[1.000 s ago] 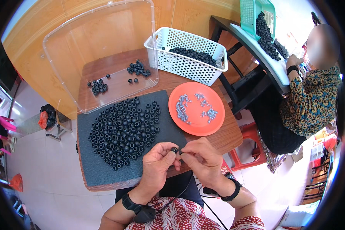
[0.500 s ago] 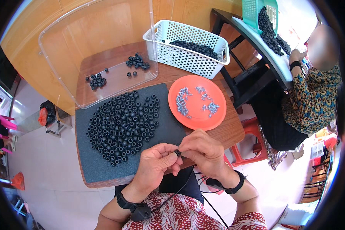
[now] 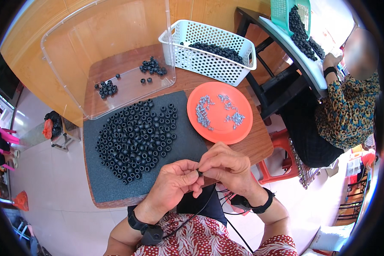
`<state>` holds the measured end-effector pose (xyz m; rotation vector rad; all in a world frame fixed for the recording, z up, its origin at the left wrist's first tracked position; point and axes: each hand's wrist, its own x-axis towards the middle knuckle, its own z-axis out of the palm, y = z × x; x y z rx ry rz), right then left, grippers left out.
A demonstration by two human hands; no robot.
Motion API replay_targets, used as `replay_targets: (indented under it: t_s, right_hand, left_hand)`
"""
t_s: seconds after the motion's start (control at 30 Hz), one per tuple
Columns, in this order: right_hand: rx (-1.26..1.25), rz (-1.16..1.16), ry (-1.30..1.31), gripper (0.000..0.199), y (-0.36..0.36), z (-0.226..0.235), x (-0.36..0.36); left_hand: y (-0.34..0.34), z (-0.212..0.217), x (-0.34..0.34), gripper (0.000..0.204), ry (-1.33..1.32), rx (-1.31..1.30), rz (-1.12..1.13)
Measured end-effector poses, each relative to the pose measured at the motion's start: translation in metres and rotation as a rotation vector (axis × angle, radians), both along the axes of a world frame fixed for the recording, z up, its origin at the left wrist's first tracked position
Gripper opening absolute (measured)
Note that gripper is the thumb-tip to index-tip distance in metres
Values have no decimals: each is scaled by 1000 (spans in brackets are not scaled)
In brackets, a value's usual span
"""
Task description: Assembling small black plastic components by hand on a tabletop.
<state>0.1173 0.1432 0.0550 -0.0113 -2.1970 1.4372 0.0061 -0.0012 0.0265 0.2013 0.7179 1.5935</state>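
My left hand [image 3: 173, 182] pinches a small black ring-like part [image 3: 200, 173] between thumb and fingers, just off the mat's near right corner. Meeting it there, the fingertips of my right hand [image 3: 227, 165] are pressed together at the top of the same part; whatever they grip is too small to make out. To the left a wide heap of black hollow parts [image 3: 134, 138] covers much of the dark grey mat [image 3: 109, 190]. Beyond my right hand sits an orange plate [image 3: 219, 130] with small silvery pieces [image 3: 203, 113] in loose clusters.
A clear plastic bin [image 3: 115, 112] holding a few black parts stands at the back left. Behind the plate is a white perforated basket [image 3: 209, 70] of black parts. At right, a person [image 3: 345, 111] sits by another table with a green basket [image 3: 279, 17]. Cables hang below my hands.
Both hands stay together at the same spot, with only slight finger movement around the black part. The heap and the plate look unchanged.
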Motion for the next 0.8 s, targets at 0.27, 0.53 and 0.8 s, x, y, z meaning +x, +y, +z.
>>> replay_targets:
  t_s: [0.27,0.53,0.8]
  right_hand:
    - [-92,-82,36,14,-8,-11,-2]
    - [10,-138,68,18,-13,-14,-6]
    - [-51,-201,86,19,-17,-25,-5]
  left_hand:
    - [-1,-2,-2,21,17,0,37]
    - [-1,-4,-1,23,54,-29,89]
    - [0,-1,-1,21,122,-49,119]
